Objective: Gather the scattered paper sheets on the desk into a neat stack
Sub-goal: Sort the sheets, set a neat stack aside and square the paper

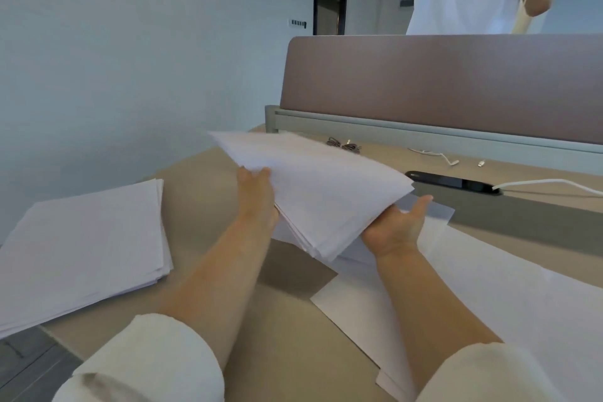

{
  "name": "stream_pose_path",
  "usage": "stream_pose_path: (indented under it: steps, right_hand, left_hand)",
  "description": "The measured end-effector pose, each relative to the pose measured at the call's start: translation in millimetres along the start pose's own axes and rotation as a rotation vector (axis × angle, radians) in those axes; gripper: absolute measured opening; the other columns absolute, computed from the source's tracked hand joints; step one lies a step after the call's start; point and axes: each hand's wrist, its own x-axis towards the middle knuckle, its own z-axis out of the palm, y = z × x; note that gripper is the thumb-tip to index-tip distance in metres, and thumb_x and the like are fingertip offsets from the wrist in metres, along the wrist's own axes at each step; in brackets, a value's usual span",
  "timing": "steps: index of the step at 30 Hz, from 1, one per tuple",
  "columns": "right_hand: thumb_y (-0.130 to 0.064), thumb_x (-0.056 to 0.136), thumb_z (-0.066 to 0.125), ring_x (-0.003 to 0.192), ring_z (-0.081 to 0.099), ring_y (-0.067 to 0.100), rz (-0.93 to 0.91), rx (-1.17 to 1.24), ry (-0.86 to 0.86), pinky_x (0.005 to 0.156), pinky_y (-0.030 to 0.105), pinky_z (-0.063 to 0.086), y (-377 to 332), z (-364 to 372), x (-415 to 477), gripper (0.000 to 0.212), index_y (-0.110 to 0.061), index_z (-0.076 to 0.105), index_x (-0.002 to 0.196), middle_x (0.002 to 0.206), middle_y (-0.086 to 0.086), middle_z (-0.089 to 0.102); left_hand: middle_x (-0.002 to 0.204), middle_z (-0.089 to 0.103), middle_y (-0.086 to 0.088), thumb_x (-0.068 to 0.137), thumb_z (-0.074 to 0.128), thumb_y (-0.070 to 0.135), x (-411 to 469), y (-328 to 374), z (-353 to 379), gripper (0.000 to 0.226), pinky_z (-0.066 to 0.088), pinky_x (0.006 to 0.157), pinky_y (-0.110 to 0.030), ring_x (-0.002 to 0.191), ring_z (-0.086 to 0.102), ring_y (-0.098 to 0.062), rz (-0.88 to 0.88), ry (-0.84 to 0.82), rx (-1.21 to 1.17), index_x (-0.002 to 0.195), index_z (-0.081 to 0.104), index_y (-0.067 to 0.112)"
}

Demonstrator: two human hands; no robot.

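You are carrying a bundle of white paper sheets [313, 186] above the beige surface [202, 202], left grip [257, 194] clamped on its edge, right grip [396, 227] open-palmed beneath; next is likely calling for squaring it onto the left-hand white stack [85, 238].

Bright, cool, diffuse light; source not visible. A soft-edged shadow lies on the desk [202, 206] beneath the raised bundle of sheets [319, 192], whose far corner smears with motion blur. The loose sheets at right [489, 287] wash out pale. Wide-angle distortion bows the partition [440, 75]. Detail is soft overall.
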Motion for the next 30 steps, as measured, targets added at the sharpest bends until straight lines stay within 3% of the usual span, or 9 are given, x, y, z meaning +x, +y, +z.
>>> stream_pose_path:
  steps: [4,8,13,15,17,19,22,24,30]
  right_hand:
    - [-0.055,0.091,0.046,0.091,0.063,0.032,0.082,-0.319,0.099,0.079,0.043,0.05,4,6,6,0.062,-0.008,0.05,0.131,0.102,0.016,0.066]
    - [-0.011,0.09,0.057,0.073,0.059,0.029,0.189,-0.71,0.327,0.073,0.045,0.047,6,7,11,0.036,-0.004,0.048,0.124,0.089,0.015,0.061]
    - [0.001,0.091,0.054,0.104,0.061,0.034,0.128,-0.848,0.323,0.083,0.043,0.05,-10,20,15,0.023,0.003,0.053,0.113,0.122,0.019,0.06]
    - [0.004,0.093,0.05,0.089,0.063,0.033,0.126,-0.89,0.262,0.082,0.039,0.051,-28,27,7,0.011,0.002,0.055,0.102,0.113,0.019,0.061]
    - [0.0,0.093,0.053,0.06,0.061,0.023,0.122,-1.034,0.25,0.052,0.024,0.055,-51,27,-1,0.008,-0.002,0.055,0.1,0.087,0.014,0.061]
    - [-0.014,0.091,0.06,0.055,0.054,0.021,0.11,-1.215,0.325,0.042,0.02,0.045,-65,20,-4,0.02,-0.003,0.055,0.108,0.076,0.009,0.052]
    - [-0.026,0.087,0.066,0.094,0.054,0.031,0.104,-1.398,0.399,0.064,0.033,0.041,-70,1,3,0.052,-0.003,0.049,0.131,0.11,0.013,0.053]
    - [-0.022,0.086,0.067,0.113,0.052,0.036,0.099,-1.381,0.409,0.078,0.039,0.046,-65,-8,8,0.055,0.0,0.046,0.132,0.129,0.017,0.051]
    - [0.004,0.09,0.052,0.103,0.06,0.037,-0.049,-1.157,0.366,0.095,0.052,0.047,-56,-25,18,0.032,-0.003,0.058,0.12,0.108,0.013,0.062]
  left_hand:
    - [0.123,0.056,-0.017,0.089,0.039,-0.002,3,-40,-9,0.041,0.048,0.086,-0.039,0.096,0.057,-0.028,-0.173,0.137,0.076,0.13,0.04,0.001]
    - [0.092,0.058,-0.007,0.09,0.041,0.001,4,-40,-18,0.033,0.047,0.064,-0.029,0.077,0.056,-0.021,-0.253,0.092,0.15,0.122,0.046,0.001]
    - [0.112,0.058,-0.016,0.088,0.051,0.008,4,-28,-17,0.05,0.051,0.06,-0.028,0.077,0.059,-0.019,-0.16,0.12,0.072,0.134,0.034,0.004]
    - [0.109,0.058,-0.013,0.078,0.06,0.021,19,-16,-32,0.071,0.054,0.054,-0.029,0.072,0.061,-0.019,-0.156,0.238,-0.126,0.14,0.026,0.011]
    - [0.108,0.06,-0.012,0.072,0.06,0.033,34,-8,-52,0.073,0.057,0.058,-0.034,0.075,0.063,-0.022,-0.222,0.304,-0.171,0.137,0.035,0.013]
    - [0.09,0.057,-0.01,0.084,0.054,0.03,33,-6,-61,0.036,0.054,0.061,-0.033,0.071,0.058,-0.022,-0.292,0.276,0.023,0.111,0.051,0.008]
    - [0.088,0.058,-0.014,0.087,0.056,0.017,31,-18,-59,0.014,0.048,0.072,-0.034,0.077,0.056,-0.026,-0.263,0.178,0.455,0.081,0.057,0.005]
    - [0.093,0.058,-0.014,0.087,0.057,0.012,28,-23,-57,0.013,0.041,0.081,-0.03,0.09,0.054,-0.026,-0.116,0.124,0.765,0.09,0.063,0.001]
    - [0.141,0.045,-0.015,0.089,0.053,0.02,25,-26,-57,0.055,0.032,0.105,-0.034,0.13,0.041,-0.032,0.014,-0.008,1.204,0.14,0.037,0.004]
